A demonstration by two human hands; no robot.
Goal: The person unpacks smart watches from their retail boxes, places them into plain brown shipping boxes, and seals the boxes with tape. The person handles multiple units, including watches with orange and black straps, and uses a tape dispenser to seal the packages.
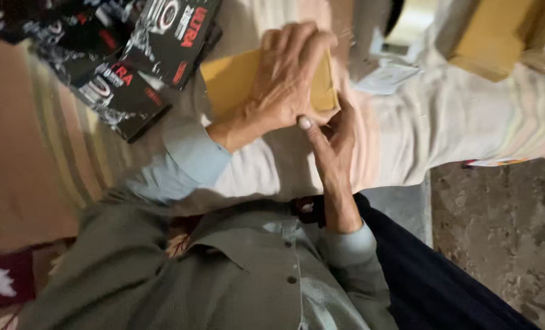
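Shirt front (248,275) lowest — beyond it, left hand (284,79) grips a tan packet (229,79) under its fingers, right hand (330,143) pinching its corner — packet unopened.

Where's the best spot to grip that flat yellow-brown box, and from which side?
Probably its near right corner. The left hand lies flat across the top of the yellow-brown box, and the right hand already pinches that exposed corner from below. The box is thin, so a thumb-and-finger pinch across the edge suits it.

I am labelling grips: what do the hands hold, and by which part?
The left hand lies over a yellow packet, fingers curled over its far edge. The right hand pinches its near corner.
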